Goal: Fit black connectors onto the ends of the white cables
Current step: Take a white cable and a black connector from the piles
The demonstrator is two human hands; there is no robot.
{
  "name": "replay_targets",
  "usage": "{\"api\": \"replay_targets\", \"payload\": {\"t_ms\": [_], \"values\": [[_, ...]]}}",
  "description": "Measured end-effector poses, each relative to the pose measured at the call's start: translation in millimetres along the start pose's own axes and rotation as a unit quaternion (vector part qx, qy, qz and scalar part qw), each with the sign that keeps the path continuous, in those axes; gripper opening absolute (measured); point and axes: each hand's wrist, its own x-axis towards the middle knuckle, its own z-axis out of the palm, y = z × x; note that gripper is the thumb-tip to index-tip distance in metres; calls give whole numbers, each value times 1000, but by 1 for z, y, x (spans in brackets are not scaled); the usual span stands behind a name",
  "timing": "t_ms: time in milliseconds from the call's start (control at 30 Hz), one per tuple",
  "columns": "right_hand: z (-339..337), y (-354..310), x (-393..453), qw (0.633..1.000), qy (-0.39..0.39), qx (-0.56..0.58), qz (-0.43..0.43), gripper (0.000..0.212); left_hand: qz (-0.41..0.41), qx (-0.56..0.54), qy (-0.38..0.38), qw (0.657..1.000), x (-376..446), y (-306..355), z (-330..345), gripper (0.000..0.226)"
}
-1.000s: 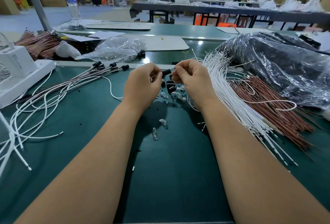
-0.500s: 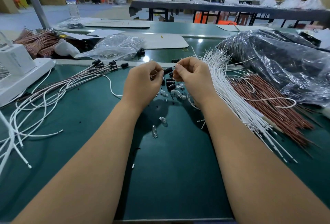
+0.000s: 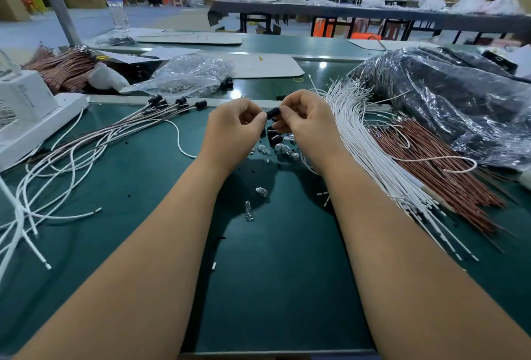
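connector: black connector [image 3: 273,113] held up off the counter [image 3: 273,288] between both hands, roughly level, at chest-centre so both sets of fingers can work on it.
right hand: right hand [image 3: 309,121] has fingers curled, pinching the connector's right end; likely steadying it.
left hand: left hand [image 3: 232,127] has fingers curled, fingertips meeting the connector's left end; looks like it feeds something in, but no cable end visible there, cannot tell what it pinches besides the connector.
spare connectors: small heap of loose connectors [image 3: 274,137] right under the hands, within easy reach for the next pick.
bulbs: clear bulbs [image 3: 283,150] beside that heap, two more strays [image 3: 248,210] nearer the person; not needed for this task as worded.
white cables: bare white cables [image 3: 365,141] fanned out just right of the right hand, ends pointing near and far, so one can be pulled singly.
brown wires: brown wires [image 3: 431,170] lying beside the white ones, farther right.
done pile: finished cables [image 3: 161,109] with black caps laid to the left, heads grouped together, well apart from the raw stock; keeps done and undone separate.
bags: clear bag [image 3: 186,75] behind, dark bag [image 3: 448,106] at right, probably stock.
stage: judged mid-fit on one piece, many cables left.
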Motion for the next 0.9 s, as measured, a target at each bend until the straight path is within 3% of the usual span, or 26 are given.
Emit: {"api": "replay_targets", "payload": {"t_ms": [333,500,633,900], "values": [[1,-4,-1,999,-32,16,1,17,-94,-136,-14,986,3,1,-7,9],[1,-6,-1,996,-43,64,35,11,-96,-140,-9,985,2,0,-8,12],[3,-5,-3,997,-60,37,40,6,-99,-131,-16,986,1,1,-6,16],[3,-4,-1,996,-27,45,69,10,-85,-131,-11,988,0,4,-1,11]]}}
